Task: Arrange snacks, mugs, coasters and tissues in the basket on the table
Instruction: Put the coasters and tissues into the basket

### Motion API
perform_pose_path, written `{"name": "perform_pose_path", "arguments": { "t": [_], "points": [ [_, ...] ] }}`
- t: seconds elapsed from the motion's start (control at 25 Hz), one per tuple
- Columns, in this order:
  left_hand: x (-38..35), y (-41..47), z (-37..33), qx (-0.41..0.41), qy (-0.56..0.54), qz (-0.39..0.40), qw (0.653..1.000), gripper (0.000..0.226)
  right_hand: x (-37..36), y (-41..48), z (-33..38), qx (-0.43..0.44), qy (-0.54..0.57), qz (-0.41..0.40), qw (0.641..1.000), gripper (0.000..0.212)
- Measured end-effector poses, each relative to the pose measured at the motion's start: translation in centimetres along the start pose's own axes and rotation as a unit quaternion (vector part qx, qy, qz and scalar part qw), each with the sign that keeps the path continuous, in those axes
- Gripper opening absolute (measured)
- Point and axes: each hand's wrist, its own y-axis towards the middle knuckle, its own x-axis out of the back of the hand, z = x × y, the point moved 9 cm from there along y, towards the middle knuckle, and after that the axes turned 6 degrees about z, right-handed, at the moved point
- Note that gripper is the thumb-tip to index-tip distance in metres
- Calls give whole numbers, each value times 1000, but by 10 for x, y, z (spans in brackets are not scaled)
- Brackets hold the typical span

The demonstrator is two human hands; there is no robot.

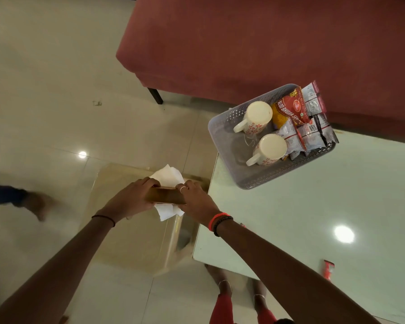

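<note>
A grey perforated basket (222, 134) sits on the far left corner of the glass table (313, 206). Inside it stand two white mugs with red flower prints, one (257, 116) behind the other (270, 148), both upside down. Several snack packets (299, 118) fill its right side. Left of the table, above a cardboard box (131, 230), my left hand (129, 199) and my right hand (197, 202) both grip a brown tissue holder (166, 195). White tissues (168, 175) stick out above and below it.
A dark red sofa (267, 43) stands behind the basket. A small red packet (329, 268) lies on the table near its front. Another person's foot (39, 204) is on the tiled floor at left. My own feet (225, 284) show below the table edge.
</note>
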Motion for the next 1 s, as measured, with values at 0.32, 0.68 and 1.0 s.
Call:
{"name": "perform_pose_path", "arguments": {
  "t": [0.32,0.68,1.0],
  "points": [
    [43,1,-22,-68,-8,-1,998,46,33,-22,5,-22,44,-74,996,47],
    [121,66,-150,-225,110,4,968,47,126,-67,-47,-111,68,-267,955,43],
    [100,146,-226,-315,259,-1,913,43,136,-69,-120,-216,80,-289,929,44]
  ]
}}
